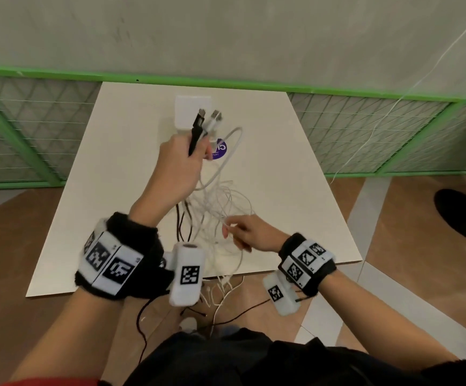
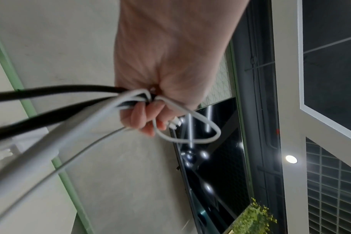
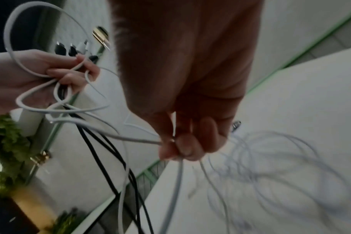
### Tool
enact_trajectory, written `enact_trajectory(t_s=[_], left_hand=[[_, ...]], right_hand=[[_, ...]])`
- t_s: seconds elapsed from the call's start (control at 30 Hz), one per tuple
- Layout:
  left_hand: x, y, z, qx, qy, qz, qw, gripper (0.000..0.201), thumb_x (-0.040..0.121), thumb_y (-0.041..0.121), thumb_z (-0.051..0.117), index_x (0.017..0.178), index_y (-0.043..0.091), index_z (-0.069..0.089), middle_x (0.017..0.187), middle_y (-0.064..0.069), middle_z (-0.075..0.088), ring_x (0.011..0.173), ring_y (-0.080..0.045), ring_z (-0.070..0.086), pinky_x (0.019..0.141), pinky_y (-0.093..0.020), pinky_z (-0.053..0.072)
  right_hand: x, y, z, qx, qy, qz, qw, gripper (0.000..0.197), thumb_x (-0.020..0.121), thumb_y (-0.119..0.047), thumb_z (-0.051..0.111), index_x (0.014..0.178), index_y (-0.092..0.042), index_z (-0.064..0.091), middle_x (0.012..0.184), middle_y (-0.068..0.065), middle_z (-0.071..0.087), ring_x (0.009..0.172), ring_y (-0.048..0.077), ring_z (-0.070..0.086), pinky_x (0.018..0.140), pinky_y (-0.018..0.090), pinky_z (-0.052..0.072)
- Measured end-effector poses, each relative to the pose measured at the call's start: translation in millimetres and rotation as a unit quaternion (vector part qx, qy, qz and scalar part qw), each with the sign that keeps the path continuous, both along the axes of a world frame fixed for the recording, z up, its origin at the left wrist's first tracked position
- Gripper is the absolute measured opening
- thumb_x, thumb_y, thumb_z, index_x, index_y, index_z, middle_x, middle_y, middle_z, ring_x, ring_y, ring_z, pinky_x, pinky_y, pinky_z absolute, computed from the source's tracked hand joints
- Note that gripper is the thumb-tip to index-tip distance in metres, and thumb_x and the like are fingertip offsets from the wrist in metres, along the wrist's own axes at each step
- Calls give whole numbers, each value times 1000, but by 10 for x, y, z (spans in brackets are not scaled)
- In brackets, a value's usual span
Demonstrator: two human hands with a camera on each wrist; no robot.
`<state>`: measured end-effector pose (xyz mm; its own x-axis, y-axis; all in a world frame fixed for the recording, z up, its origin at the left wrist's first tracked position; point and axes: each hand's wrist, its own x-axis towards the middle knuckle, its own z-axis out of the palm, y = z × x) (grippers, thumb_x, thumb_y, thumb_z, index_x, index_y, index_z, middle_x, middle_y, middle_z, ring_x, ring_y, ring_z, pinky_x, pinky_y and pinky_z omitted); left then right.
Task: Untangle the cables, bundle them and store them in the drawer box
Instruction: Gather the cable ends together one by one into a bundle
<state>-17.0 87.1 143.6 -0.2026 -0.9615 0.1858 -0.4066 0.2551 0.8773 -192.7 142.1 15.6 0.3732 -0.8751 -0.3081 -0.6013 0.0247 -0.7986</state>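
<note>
My left hand (image 1: 183, 162) is raised over the table and grips a bunch of cable ends, a black plug (image 1: 197, 126) and a white USB plug (image 1: 214, 118) sticking up out of the fist. In the left wrist view the left hand (image 2: 148, 109) closes round black cables (image 2: 50, 90) and white cables (image 2: 74, 128). A tangle of thin white cables (image 1: 220, 201) hangs from it onto the table. My right hand (image 1: 243, 232) pinches a white cable (image 3: 176, 177) low in the tangle. The white drawer box (image 1: 190, 111) stands at the table's far side.
The white table (image 1: 282, 176) has a purple sticker (image 1: 220, 149) near the box. Cable ends (image 1: 220, 291) hang over the table's near edge toward the floor. A green-framed mesh fence (image 1: 365, 126) runs behind the table. A black stand base (image 1: 463, 215) sits on the floor at right.
</note>
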Motion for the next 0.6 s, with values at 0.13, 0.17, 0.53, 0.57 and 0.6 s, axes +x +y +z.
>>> enact_trajectory(t_s=[0.13,0.17,0.53,0.57,0.6], left_hand=[[215,173,-213,130,-81,-111,982,37,96,20,45,61,14,56,34,6,42,33,-4,37,41,-17,32],[225,210,-296,163,-104,-142,971,37,96,19,45,62,12,57,32,6,43,31,-3,35,40,-16,31],[-56,502,-425,327,-252,-367,834,30,100,18,39,73,14,50,46,12,59,39,-3,41,44,-12,33],[-114,489,-399,281,-253,-333,864,27,100,20,40,76,14,51,48,12,55,45,-4,45,46,-15,34],[-158,458,-393,233,-252,-289,894,24,99,22,41,79,13,50,55,10,52,52,-8,47,50,-19,35]], right_hand=[[34,356,-273,90,50,86,991,37,98,-10,39,134,-17,45,57,-7,63,49,9,58,56,9,41],[11,390,-304,114,74,115,984,46,96,-8,44,140,-21,39,65,-6,68,51,2,60,63,10,43],[-228,80,-62,-7,93,-29,995,33,89,-9,56,123,-9,55,110,11,64,79,19,62,70,23,47],[-129,100,-152,17,88,18,996,31,93,-11,51,124,-6,54,114,12,62,90,19,59,73,20,46],[-44,134,-211,32,72,40,996,31,95,-10,46,125,-4,53,119,12,60,97,17,55,73,13,45]])
